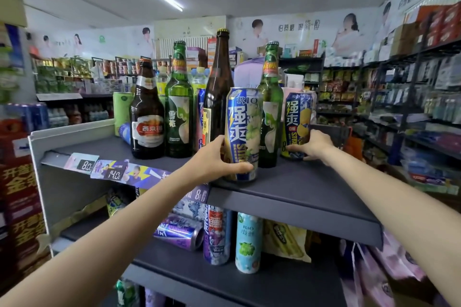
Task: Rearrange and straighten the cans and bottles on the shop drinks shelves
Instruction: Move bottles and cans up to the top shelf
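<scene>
Left hand: the left hand (219, 157) is wrapping its fingers and thumb around the lower part of the blue grape can (243, 132), gripping it low so the can is staying upright while it is being placed.
Blue grape can: it is standing at the front edge of the top shelf (299, 189), with its label facing the aisle, probably so that customers can read it.
Right hand: the right hand (315, 144) is closing around the base of the lemon can (298, 124), at 2 o'clock from the grape can; how tightly it is holding I cannot tell, because the can is hiding the fingertips.
Lemon can: it is standing upright behind the front line, near the right green bottle (270, 107), and seems to be waiting to be pulled forward.
Bottles: the short brown bottle (147, 117), the left green bottle (179, 107) and the tall brown bottle (218, 92) are standing in a loose row at 10 to 11 o'clock.
Lower shelf: a purple can (179, 232) is lying on its side, at 7 o'clock from the grape can, so more straightening is remaining.
</scene>
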Demonstrator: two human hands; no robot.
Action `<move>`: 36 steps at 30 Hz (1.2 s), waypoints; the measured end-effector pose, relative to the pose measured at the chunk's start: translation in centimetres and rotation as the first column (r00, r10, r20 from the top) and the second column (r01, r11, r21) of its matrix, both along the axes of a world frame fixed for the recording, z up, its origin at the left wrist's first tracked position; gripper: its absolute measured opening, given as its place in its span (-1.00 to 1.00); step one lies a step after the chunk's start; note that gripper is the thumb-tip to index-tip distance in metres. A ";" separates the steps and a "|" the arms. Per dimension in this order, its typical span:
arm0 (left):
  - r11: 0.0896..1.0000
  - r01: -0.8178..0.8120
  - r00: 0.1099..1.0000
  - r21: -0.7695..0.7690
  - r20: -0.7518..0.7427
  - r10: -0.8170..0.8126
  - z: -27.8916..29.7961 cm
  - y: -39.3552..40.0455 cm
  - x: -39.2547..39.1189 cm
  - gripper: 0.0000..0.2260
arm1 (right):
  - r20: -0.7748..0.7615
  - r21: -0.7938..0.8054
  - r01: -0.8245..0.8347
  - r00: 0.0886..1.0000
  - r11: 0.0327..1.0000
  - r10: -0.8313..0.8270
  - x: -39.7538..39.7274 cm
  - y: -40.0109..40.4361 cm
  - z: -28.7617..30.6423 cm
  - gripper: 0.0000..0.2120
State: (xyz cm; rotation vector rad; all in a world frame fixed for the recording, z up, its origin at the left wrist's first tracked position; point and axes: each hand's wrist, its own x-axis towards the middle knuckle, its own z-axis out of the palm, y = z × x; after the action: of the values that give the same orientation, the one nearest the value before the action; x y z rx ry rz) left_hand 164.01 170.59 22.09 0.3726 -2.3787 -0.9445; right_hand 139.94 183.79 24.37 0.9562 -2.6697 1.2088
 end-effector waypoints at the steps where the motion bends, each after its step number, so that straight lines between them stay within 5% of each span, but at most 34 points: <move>1: 1.000 -0.005 1.000 -0.010 -0.001 0.005 0.0 0.0 0.0 -0.40 | 0.001 -0.014 -0.008 1.000 1.000 0.008 -0.2 0.1 -0.2 -0.40; 6: 0.998 -0.007 1.000 -0.065 0.011 0.008 0.3 -0.1 -0.2 -0.41 | 0.161 -0.152 -0.075 0.982 0.986 0.099 -0.7 1.0 -1.7 -0.38; 10: 0.992 0.012 0.999 -0.127 0.041 -0.007 0.7 0.7 -0.9 -0.28 | 0.371 -0.258 -0.211 0.879 0.943 0.299 1.4 3.0 -0.4 -0.48; 14: 0.981 0.024 0.998 -0.194 0.070 -0.011 0.7 2.3 -3.2 -0.34 | 0.371 -0.509 -0.346 0.738 0.788 0.563 4.4 5.3 1.5 -0.66; 18: 0.954 0.020 0.998 -0.300 0.057 -0.003 0.9 4.4 -5.6 -0.48 | 0.254 -0.576 -0.442 0.703 0.688 0.664 6.5 5.3 2.2 -0.46; 23: 0.950 0.041 0.998 -0.310 -0.029 -0.053 0.0 5.6 -7.1 -0.60 | 0.120 -0.563 -0.376 0.844 0.736 0.523 6.6 4.9 1.9 -0.47; 28: 0.957 -0.179 0.922 -0.228 -0.379 0.082 -0.1 4.2 -6.8 -0.81 | 0.101 -0.497 -0.080 0.984 0.864 0.149 3.1 4.6 1.7 -0.27; 33: 0.925 -0.297 0.887 -0.238 -0.427 0.175 0.0 3.1 -7.3 -0.61 | 0.132 -0.287 0.005 0.991 0.958 0.035 0.7 5.0 1.9 0.08; 36: 0.928 -0.290 0.894 -0.234 -0.412 0.176 -0.1 2.6 -7.6 -0.43 | 0.170 0.009 -0.006 0.985 1.000 0.005 0.0 5.6 0.3 0.01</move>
State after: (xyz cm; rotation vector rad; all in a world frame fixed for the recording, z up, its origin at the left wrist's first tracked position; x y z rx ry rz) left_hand 156.46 173.19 22.02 0.3184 -2.0120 -0.4896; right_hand 139.95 189.36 24.65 0.9002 -2.8050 1.3381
